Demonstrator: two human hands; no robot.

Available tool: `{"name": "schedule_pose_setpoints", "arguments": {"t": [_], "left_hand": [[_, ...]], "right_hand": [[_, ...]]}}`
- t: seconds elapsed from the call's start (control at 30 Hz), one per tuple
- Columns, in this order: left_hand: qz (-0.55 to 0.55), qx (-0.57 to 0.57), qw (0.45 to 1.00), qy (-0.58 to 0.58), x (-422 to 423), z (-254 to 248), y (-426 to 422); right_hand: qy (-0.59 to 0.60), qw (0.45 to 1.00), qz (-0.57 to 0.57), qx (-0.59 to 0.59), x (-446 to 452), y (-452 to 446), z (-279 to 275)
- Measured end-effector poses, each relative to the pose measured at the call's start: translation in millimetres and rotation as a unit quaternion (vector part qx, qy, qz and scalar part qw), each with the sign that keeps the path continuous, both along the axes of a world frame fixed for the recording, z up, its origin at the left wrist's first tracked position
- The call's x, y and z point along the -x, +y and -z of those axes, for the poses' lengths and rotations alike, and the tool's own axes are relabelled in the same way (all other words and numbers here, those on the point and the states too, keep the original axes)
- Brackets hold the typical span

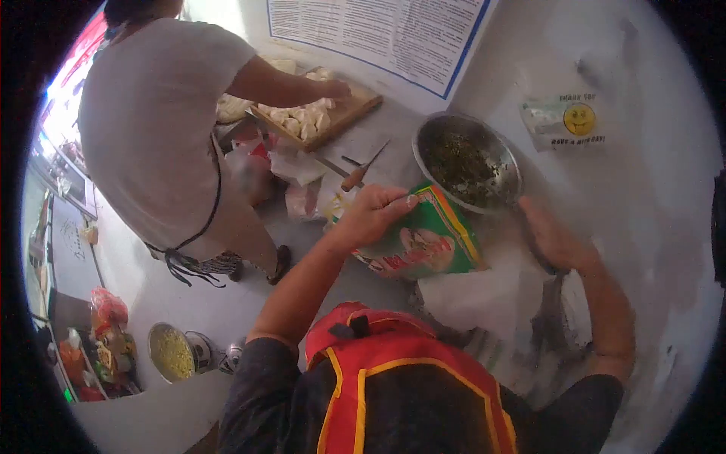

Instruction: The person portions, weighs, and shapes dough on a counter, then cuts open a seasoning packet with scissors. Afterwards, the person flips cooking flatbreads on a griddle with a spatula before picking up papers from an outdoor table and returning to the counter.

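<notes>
My left hand (370, 216) is closed on the top edge of a green packet (420, 240) with a yellow and red border, thumb on the front. Just above and to the right of the packet is a metal bowl (461, 160) holding a dark green, leafy mixture. My right hand (546, 233) is at the bowl's lower right edge, its fingers pointing up along the rim. Whether it grips anything there is hard to make out. A knife (355, 178) with a brown handle lies left of the bowl, above my left hand.
A co-worker (162, 129) stands at the left, one arm over a wooden board (348, 125) with pale dough pieces. A printed sheet (378, 30) is at the top. A smiley-face bag (563, 121) lies right. A pot (172, 352) of yellowish food is lower left.
</notes>
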State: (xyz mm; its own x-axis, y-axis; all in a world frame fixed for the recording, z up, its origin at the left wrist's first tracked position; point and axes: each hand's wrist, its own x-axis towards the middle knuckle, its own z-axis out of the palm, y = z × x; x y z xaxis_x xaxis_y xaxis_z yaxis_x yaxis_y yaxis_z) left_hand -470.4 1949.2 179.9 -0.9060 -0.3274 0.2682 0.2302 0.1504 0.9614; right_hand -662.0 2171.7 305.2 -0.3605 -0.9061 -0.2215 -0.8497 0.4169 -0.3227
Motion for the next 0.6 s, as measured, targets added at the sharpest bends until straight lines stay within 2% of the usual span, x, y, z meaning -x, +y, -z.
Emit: {"name": "schedule_pose_setpoints", "arguments": {"t": [0.17,0.27,0.37,0.43,0.53,0.6], "left_hand": [[0.039,-0.028,0.999,-0.013,-0.1,9.8,-0.3],[0.052,-0.038,0.998,-0.013,8.7,32.2,-2.6],[0.066,-0.072,0.995,-0.026,5.1,24.2,3.6],[0.061,-0.049,0.996,-0.033,2.6,23.1,4.1],[0.057,-0.066,0.996,-0.034,2.3,28.1,5.5],[0.058,-0.068,0.995,-0.033,1.4,30.0,5.0]], "right_hand": [[-0.034,0.994,-0.037,-0.095,-1.9,12.3,10.5],[-0.036,0.995,-0.057,-0.079,-9.9,5.2,23.1],[-0.025,0.996,-0.073,-0.048,-13.7,-1.7,27.8],[-0.011,0.996,-0.083,-0.034,-16.0,-5.7,28.0],[0.006,0.994,-0.071,-0.081,-20.9,-13.1,23.1],[0.039,0.995,-0.076,-0.059,-21.2,-11.3,20.9]]}}
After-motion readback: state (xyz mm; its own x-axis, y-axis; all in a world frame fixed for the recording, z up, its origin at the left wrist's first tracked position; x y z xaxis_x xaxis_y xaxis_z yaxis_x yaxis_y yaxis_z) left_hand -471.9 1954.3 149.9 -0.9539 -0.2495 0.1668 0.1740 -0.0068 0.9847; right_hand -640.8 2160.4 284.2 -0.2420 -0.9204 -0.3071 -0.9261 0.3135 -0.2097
